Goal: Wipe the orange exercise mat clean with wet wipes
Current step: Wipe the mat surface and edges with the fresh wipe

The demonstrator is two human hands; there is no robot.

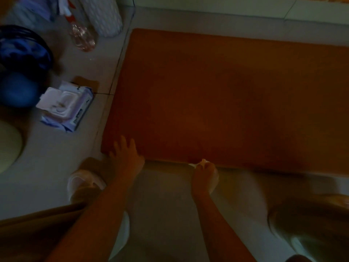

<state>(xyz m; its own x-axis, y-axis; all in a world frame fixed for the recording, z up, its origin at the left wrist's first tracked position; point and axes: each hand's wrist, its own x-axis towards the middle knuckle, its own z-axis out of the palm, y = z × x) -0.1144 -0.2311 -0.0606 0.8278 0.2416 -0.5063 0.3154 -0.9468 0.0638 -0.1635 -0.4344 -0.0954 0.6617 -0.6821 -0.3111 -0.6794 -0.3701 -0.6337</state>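
Note:
The orange exercise mat (226,99) lies flat on the tiled floor and fills the middle and right of the head view. My left hand (127,154) rests flat with fingers spread on the mat's near left corner. My right hand (204,175) is closed on a crumpled white wet wipe (201,163) and presses it against the mat's near edge. A pack of wet wipes (65,105) with its lid flipped open lies on the floor to the left of the mat.
A clear spray bottle (83,37) and a white patterned roll (103,15) stand at the back left. A dark blue bag (20,63) sits at far left. My white slippers (85,183) are near the mat's front edge. A wall base runs behind the mat.

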